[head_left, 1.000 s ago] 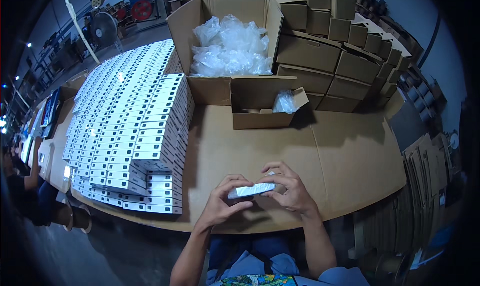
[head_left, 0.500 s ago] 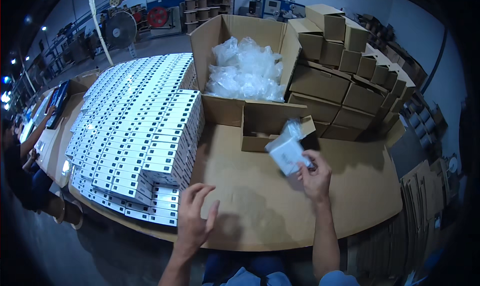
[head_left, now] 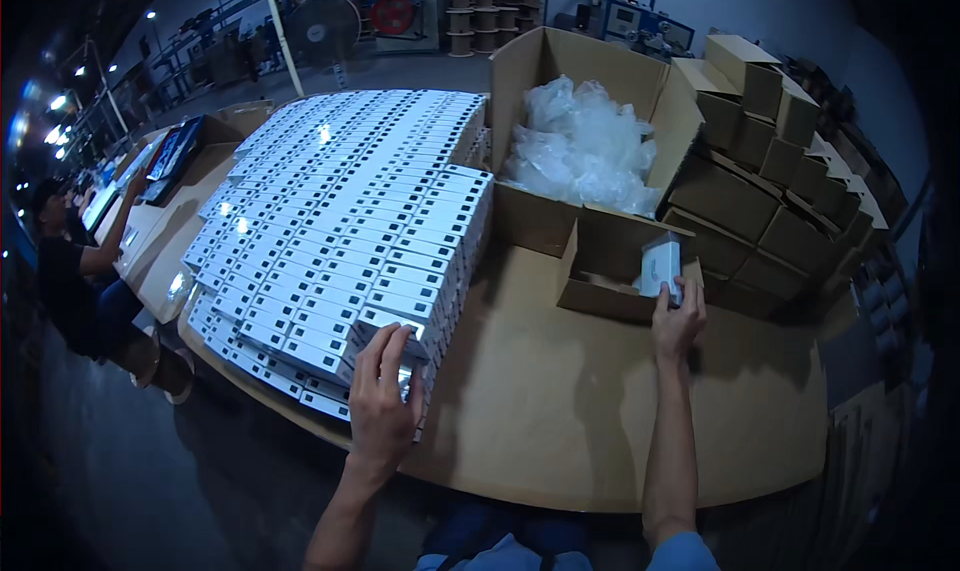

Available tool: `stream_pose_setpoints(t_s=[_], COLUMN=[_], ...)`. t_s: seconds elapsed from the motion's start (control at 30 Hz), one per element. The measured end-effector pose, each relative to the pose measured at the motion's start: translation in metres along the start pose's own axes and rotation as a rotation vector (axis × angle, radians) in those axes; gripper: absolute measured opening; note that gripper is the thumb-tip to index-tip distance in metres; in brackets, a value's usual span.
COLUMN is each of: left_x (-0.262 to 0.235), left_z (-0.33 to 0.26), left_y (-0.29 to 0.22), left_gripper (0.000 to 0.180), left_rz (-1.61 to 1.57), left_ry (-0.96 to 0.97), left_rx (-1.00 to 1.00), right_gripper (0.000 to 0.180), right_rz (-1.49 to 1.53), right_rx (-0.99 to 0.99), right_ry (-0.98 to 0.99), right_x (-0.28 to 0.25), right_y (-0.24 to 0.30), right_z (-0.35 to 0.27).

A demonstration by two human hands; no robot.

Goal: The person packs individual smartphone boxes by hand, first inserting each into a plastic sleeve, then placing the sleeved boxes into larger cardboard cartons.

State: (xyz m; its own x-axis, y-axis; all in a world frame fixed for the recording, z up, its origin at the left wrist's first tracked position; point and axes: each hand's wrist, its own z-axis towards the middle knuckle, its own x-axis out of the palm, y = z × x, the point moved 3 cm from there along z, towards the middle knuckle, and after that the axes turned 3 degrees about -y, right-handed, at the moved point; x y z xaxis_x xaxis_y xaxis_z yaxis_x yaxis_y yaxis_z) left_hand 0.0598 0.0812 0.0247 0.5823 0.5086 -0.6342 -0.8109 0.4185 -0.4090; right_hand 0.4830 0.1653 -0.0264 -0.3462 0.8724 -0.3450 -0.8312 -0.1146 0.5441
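Observation:
My right hand (head_left: 680, 319) pinches a white box in a clear plastic bag (head_left: 660, 264) by its lower end. It holds this upright at the right part of a small open cardboard box (head_left: 605, 296). On the left, my left hand (head_left: 382, 396) is at the front corner of a large stack of small white boxes (head_left: 330, 231). Its fingers lie over the end of one white box (head_left: 388, 321), with the thumb at the side. The palm side of that grip is partly hidden.
A large open carton (head_left: 515, 101) of crumpled clear plastic bags (head_left: 580, 146) stands behind the small box. Brown cardboard boxes (head_left: 725, 196) are piled at the right. Cardboard covers the tabletop (head_left: 540, 411). A person (head_left: 75, 261) works at another table on the far left.
My right hand has carried the bagged box forward to the small cardboard box. The left hand has gone from open above the table to the stack's front corner. The view has turned left.

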Motion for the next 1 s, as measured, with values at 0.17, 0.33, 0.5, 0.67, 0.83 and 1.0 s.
stream_pose_setpoints(t_s=[0.17, 0.33, 0.5, 0.67, 0.83, 1.0], left_x=[0.004, -0.003, -0.017, -0.027, 0.033, 0.101], left_z=[-0.005, -0.007, -0.015, -0.039, -0.07, -0.055], left_y=[0.008, 0.008, -0.008, -0.043, -0.067, -0.108], left_gripper=[0.058, 0.04, 0.042, 0.036, 0.027, 0.057], left_rz=[0.022, -0.01, -0.165, -0.339, -0.769, -0.984], left_ry=[-0.004, 0.001, 0.027, 0.038, -0.023, 0.074], left_rx=[-0.068, -0.158, -0.093, -0.069, -0.408, -0.485], right_gripper=[0.021, 0.017, 0.012, 0.02, 0.055, 0.068], right_rz=[-0.403, -0.245, -0.232, -0.265, -0.076, 1.135], right_rx=[-0.143, -0.078, -0.027, 0.064, 0.015, 0.798], right_ry=[0.055, 0.198, 0.211, 0.242, 0.359, 0.725], right_x=[0.006, 0.026, 0.031, 0.024, -0.02, -0.068], right_y=[0.006, -0.02, -0.019, -0.029, 0.047, 0.089], right_z=[0.006, 0.001, -0.002, -0.011, -0.059, -0.133])
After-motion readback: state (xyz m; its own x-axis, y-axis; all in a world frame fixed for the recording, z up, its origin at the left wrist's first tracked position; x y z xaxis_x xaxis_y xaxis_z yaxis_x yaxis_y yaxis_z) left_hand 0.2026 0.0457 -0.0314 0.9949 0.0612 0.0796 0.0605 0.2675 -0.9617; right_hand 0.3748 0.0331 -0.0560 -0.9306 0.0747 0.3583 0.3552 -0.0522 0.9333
